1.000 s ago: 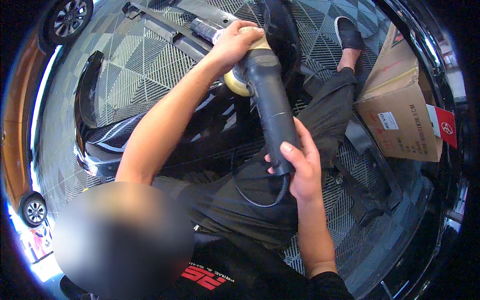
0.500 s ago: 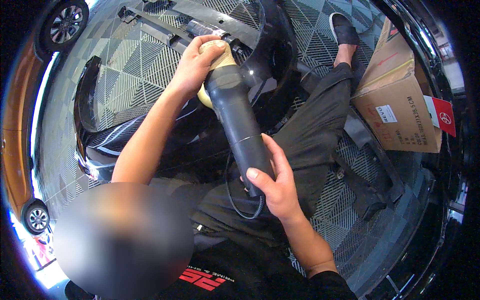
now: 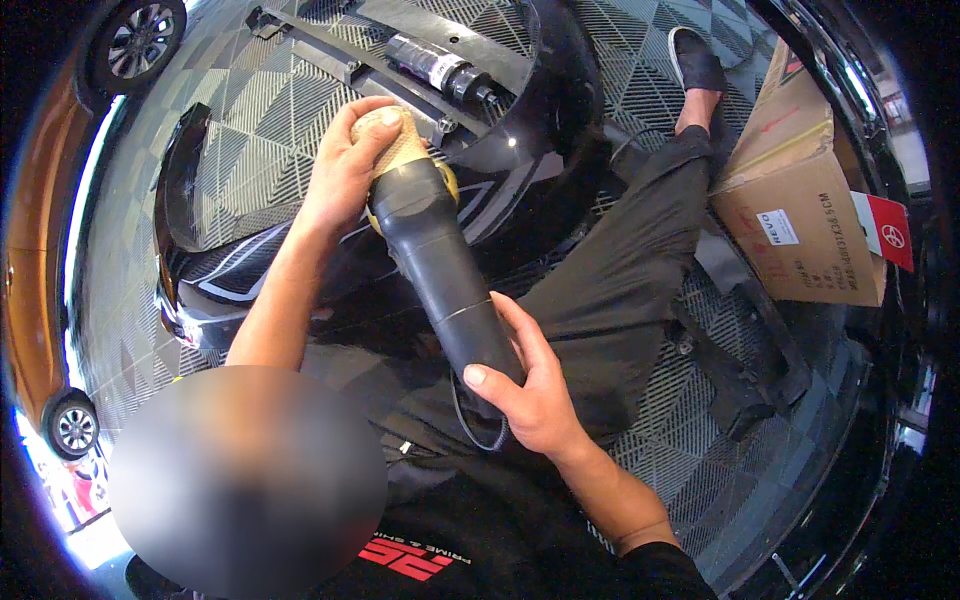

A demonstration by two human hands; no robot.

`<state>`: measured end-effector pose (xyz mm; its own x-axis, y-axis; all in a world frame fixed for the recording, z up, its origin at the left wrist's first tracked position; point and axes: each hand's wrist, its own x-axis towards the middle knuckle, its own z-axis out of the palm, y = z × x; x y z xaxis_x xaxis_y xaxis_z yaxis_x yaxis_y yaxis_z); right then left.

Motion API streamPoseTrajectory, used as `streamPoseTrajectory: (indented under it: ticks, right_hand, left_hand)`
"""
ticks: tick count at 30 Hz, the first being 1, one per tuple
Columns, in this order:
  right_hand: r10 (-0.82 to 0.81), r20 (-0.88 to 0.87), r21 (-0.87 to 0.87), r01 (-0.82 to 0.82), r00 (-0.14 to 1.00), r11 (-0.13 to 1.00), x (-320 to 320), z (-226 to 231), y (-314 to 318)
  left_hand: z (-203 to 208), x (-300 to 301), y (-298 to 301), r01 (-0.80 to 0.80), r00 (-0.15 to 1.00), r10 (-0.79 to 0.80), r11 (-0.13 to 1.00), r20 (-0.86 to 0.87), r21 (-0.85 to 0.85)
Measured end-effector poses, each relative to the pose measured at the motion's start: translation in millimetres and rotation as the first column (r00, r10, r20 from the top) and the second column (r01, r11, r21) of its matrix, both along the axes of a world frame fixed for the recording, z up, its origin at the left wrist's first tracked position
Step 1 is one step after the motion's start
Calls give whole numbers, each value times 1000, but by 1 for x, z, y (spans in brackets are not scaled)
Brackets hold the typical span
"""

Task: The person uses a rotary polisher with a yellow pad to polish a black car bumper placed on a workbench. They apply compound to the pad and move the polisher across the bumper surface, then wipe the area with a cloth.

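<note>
Across my lap I hold a black power polisher, its head up and to the left and its rear end toward me. Fingers of my left hand are closed round its head, which has a tan textured wrap; the thumb lies on top. A yellow rim, apparently the pad, shows under the head. My right hand grips the rear of the body, thumb above, and the cord loops down beside it. Just beyond the polisher lies a glossy black bumper-like car part with pale stripe-shaped reflections.
A black cylinder with a narrower end lies near flat metal strips. My outstretched leg ends in a dark shoe, beside an opened cardboard box at right. Black trim pieces lie below it. An orange car stands at left.
Both hands have moved left with the polisher, its head also coming down slightly. More of the black cylinder beyond it now shows. Both hands keep their grip.
</note>
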<state>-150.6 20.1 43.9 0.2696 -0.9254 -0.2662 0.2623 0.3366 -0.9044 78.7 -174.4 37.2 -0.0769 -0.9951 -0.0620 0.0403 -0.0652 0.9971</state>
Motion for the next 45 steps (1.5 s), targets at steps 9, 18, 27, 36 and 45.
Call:
streamPoseTrajectory:
  ticks: [9, 18, 27, 36, 45]
  right_hand:
    - [78, 22, -35, -77, 997, 996, 26, 0, -2]
    - [176, 50, -2, -176, 983, 984, 43, -2, 2]
    - [243, 9, 8, -243, 970, 970, 43, -13, 13]
    - [314, -121, 55, -310, 942, 949, 29, -26, 36]
    - [269, -347, 114, -244, 899, 963, 13, -39, 51]
  left_hand:
    - [16, 36, 24, -136, 991, 136, 990, 0, 38]
    - [21, 67, 48, -255, 967, 254, 967, 27, 23]
    - [21, 77, 81, -323, 946, 323, 946, -6, -36]
    - [18, 56, 113, -312, 948, 316, 947, 46, -80]
    - [13, 6, 104, -171, 985, 173, 979, 13, -110]
